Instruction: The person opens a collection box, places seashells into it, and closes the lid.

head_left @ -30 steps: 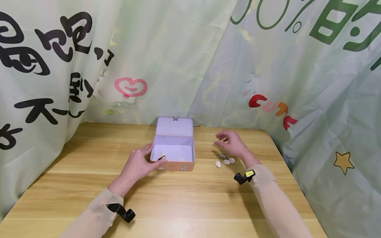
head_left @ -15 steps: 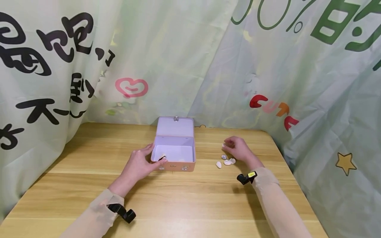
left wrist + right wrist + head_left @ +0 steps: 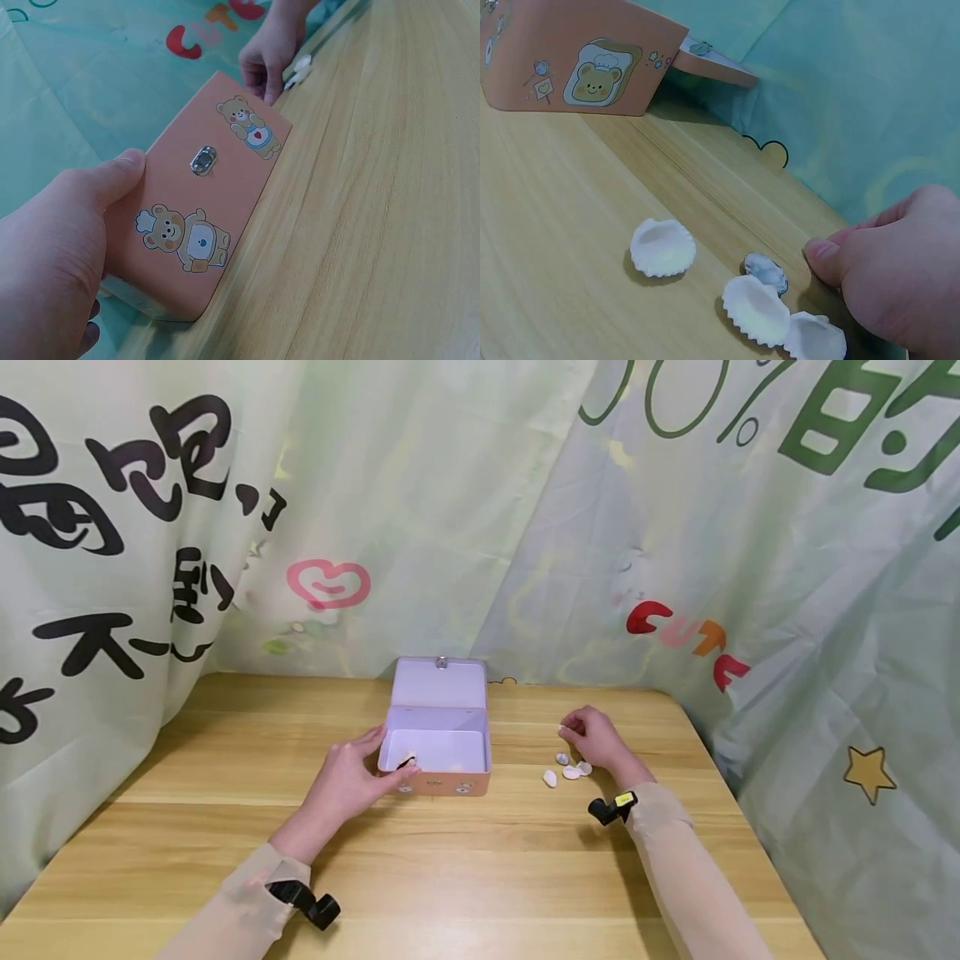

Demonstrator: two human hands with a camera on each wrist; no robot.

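Note:
A small orange tin box (image 3: 450, 782) with a lilac inside stands with its lid (image 3: 440, 682) tipped back. Bear pictures and a metal catch show on its front in the left wrist view. My left hand (image 3: 345, 783) grips its left end, thumb at the front rim. A pale piece with a dark edge (image 3: 407, 759) lies inside by that thumb. To the right of the box my right hand (image 3: 596, 739) pinches a small white shell (image 3: 562, 727), mostly hidden by the fingers. Below it lie a white scallop shell (image 3: 662, 249), two more white shells (image 3: 756, 310) and a bluish-grey shell (image 3: 766, 273).
The wooden table (image 3: 450, 877) reaches back to a printed cloth curtain (image 3: 420, 510) hanging behind and at both sides. Each sleeve carries a black wrist camera (image 3: 611, 808). The opened lid leans out behind the box, close to the curtain.
My right hand has shifted right and slightly nearer, its spread fingers closing into a pinch with a white bit showing. The left hand stays on the box; the loose shells lie as before.

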